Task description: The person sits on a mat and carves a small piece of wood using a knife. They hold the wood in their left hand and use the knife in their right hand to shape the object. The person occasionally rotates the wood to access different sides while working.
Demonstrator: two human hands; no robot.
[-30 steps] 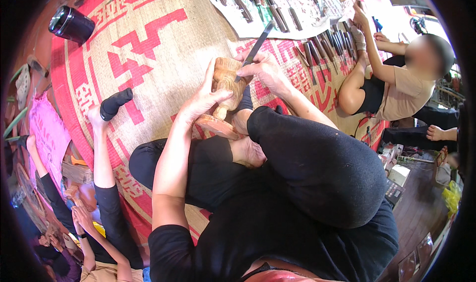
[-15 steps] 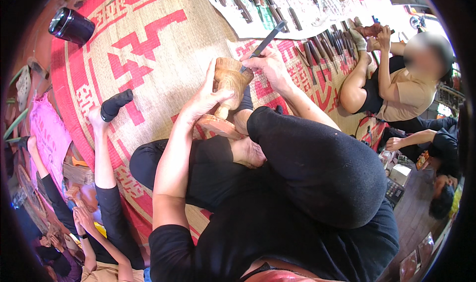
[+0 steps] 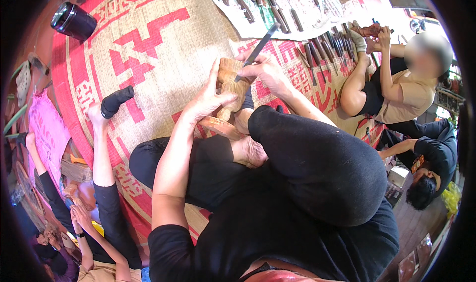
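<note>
A pale wooden carving (image 3: pixel 239 89) with a narrow neck and a round flat base (image 3: pixel 220 127) stands tilted above my crossed legs. My left hand (image 3: pixel 207 99) is closed around its near left side, thumb across the front and fingers up along the wood. In my right hand (image 3: pixel 270 75) is a flat dark metal chisel (image 3: pixel 263 44), pinched low near its working end. That end touches the carving's upper right side, while the other end points up and away to the right. My right fingers partly cover the carving's top.
A red and straw-coloured woven mat (image 3: pixel 148 74) lies beneath me. Several wood-handled carving tools (image 3: pixel 317 51) lie beyond my right hand, near a white sheet (image 3: pixel 317 22). A black cylinder (image 3: pixel 74 22) stands far left. People sit at right (image 3: pixel 396 84) and lower left (image 3: pixel 106 242).
My right hand and the chisel have shifted slightly left and down, bringing the working end further over the carving. The carving's base has tipped a little. At far right, another person has bent lower.
</note>
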